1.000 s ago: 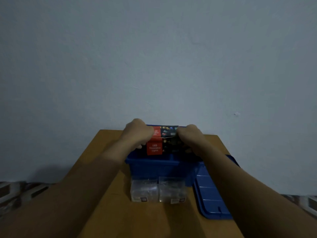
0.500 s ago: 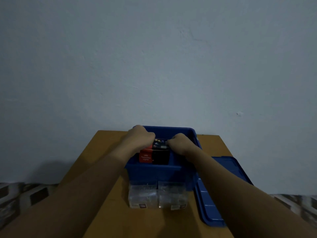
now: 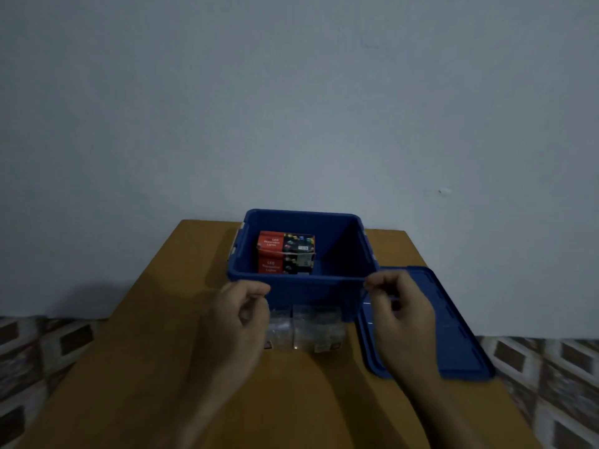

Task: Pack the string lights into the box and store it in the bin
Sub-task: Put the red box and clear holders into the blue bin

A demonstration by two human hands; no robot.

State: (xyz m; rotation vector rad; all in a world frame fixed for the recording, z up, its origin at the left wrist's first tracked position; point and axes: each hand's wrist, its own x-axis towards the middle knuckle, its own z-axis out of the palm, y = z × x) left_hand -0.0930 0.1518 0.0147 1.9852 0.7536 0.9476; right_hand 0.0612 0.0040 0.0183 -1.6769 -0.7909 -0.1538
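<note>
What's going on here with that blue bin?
A person is packing up. The LED lights box sits inside the open blue bin on the table. The left hand and right hand hover empty in front of the bin, fingers loosely curled. The lid lies beside it on the right, not yet on.

Square blue bin (image 3: 301, 288): smooth moulded plastic, slight sheen. Flat blue lid (image 3: 453, 335): same plastic, ribbed. Red-and-black string-lights box (image 3: 285, 252): printed card. Two small clear cases (image 3: 319, 328): glossy transparent plastic. Tan tabletop (image 3: 155, 319): smooth matt wood-look. Grey-blue wall (image 3: 291, 92): matt paint.
</note>
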